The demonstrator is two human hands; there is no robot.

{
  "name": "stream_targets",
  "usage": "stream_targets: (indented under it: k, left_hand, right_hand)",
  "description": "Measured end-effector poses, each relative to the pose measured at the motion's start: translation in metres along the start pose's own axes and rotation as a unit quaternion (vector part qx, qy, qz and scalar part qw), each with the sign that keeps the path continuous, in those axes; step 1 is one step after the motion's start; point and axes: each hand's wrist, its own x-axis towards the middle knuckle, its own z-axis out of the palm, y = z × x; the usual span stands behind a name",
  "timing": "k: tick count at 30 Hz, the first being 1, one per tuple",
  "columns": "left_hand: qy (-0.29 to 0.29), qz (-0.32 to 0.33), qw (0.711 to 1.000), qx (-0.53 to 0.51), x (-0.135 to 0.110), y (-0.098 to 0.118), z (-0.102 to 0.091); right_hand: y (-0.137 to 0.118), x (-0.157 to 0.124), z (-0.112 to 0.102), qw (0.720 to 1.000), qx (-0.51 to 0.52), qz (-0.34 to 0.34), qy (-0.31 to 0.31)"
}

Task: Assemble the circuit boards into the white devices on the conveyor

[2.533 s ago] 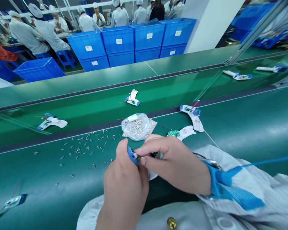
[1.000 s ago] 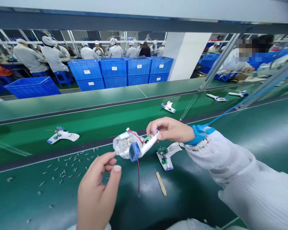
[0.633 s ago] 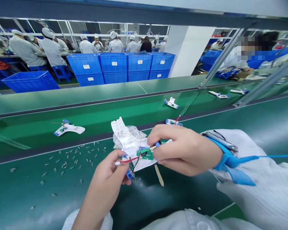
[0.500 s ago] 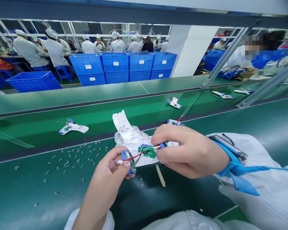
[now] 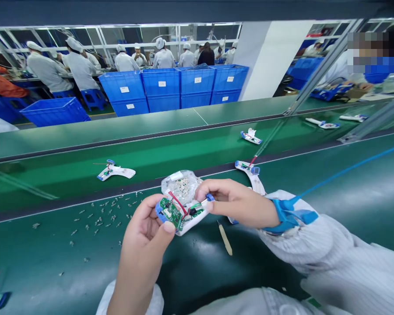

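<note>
My left hand (image 5: pixel 147 236) grips the left end of a white plastic housing (image 5: pixel 196 222), its thumb on the front edge of a green circuit board (image 5: pixel 171 212) with a blue rim. Red and black wires (image 5: pixel 180 205) run from the board into the housing. At the other end, my right hand (image 5: pixel 239 205) pinches the housing by a small blue part (image 5: pixel 210 197). Behind it lies a clear plastic bag (image 5: pixel 186 179) of tiny parts. A small tool with a beige handle (image 5: pixel 225 239) rests on the bench below my right hand.
Small metal pieces (image 5: pixel 101 218) are scattered at left. Similar white housings (image 5: pixel 121 172) lie on the green belt (image 5: pixel 170 153), and another (image 5: pixel 254 177) sits by its near edge. Blue crates (image 5: pixel 160 83) and several people stand beyond. A blue wrist strap cord (image 5: pixel 348 168) stretches right.
The housing has turned and tilted, and the circuit board now lies over its left end. My right hand has shifted to the housing's right end. The view has moved slightly.
</note>
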Motion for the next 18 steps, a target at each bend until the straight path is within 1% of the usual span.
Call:
stream_targets:
  k: [2,3,7,9,12,14,16,18]
  left_hand:
    - [-0.005,0.002,1.000,0.002,0.000,-0.002,0.000]
    - [-0.008,0.001,1.000,0.004,0.000,-0.002,0.000]
    - [0.005,-0.001,1.000,0.028,-0.003,-0.002,0.004]
    - [0.020,0.006,0.999,0.046,-0.006,0.000,0.006]
    - [0.048,0.024,0.996,0.066,-0.009,0.002,0.011]
    - [0.086,0.030,0.993,0.069,-0.010,0.001,0.014]
    - [0.123,0.036,0.990,0.057,-0.009,-0.002,0.017]
    - [0.136,0.046,0.989,0.035,-0.008,-0.006,0.019]
  right_hand:
    - [-0.003,0.004,0.009,1.000,-0.010,0.016,0.019]
    - [-0.006,0.006,0.013,1.000,-0.017,0.020,0.015]
    - [-0.016,0.016,0.024,0.996,-0.058,0.034,-0.054]
    - [-0.016,0.021,0.026,0.995,-0.067,0.041,-0.056]
    - [-0.014,0.023,0.029,0.998,-0.042,0.041,-0.022]
    - [-0.013,0.022,0.032,0.999,-0.041,0.031,0.016]
    - [-0.013,0.019,0.035,0.993,-0.093,0.000,0.073]
    - [-0.014,0.016,0.040,0.975,-0.176,-0.044,0.131]
